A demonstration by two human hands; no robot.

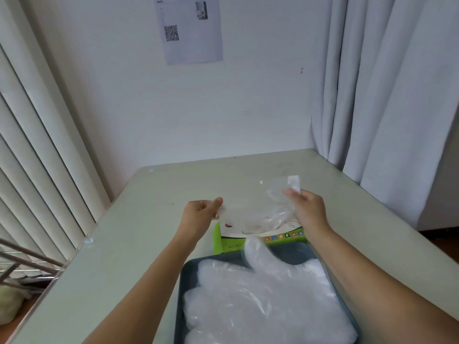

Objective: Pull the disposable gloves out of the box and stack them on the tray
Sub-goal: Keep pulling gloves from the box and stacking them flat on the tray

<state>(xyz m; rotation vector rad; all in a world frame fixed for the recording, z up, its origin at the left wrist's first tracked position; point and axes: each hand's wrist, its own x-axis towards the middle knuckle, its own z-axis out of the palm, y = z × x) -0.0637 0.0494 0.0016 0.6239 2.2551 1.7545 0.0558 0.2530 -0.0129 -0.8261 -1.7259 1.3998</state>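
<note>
A clear glove [260, 214] is held stretched in the air above the green box [228, 240]. It is pinched at one end between the thumb and curled fingers of the left hand [201, 214] and gripped at the other by the curled fingers of the right hand [306, 209]. The box is partly screened by the glove and the right wrist. Just nearer, a dark tray [183, 281] is set on the pale table [149, 219] and is filled with a stack of gloves [260, 306]. The table is flanked by blinds [37, 145] and a curtain [385, 95]. A printed sheet [188, 28] is fixed to the wall.
</note>
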